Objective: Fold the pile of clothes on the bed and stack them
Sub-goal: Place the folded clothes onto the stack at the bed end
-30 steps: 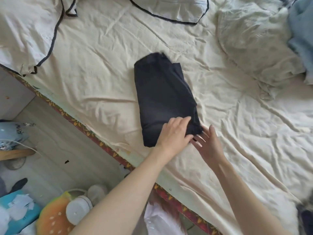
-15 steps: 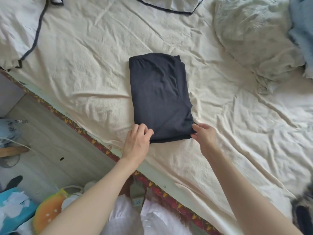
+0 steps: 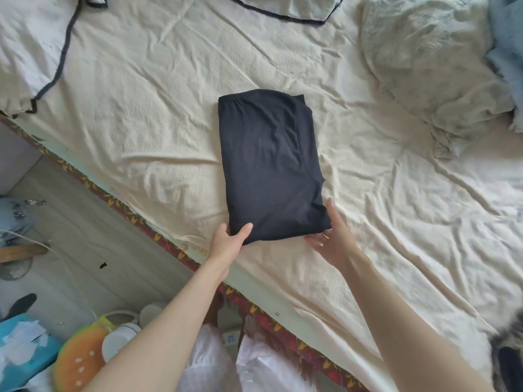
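Folded dark garment [image 3: 270,165] squared up and laid flat on the bed [image 3: 141,123] near its edge. Near corners now taken: left hand [image 3: 227,244] pinching one, thumb on top; right hand [image 3: 332,236] open-fingered, slid beneath. Ready, seemingly, for stacking.

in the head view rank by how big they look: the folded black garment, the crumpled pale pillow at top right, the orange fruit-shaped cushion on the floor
1. crumpled pale pillow
2. folded black garment
3. orange fruit-shaped cushion, partly cut off and nearer the camera, so unsure
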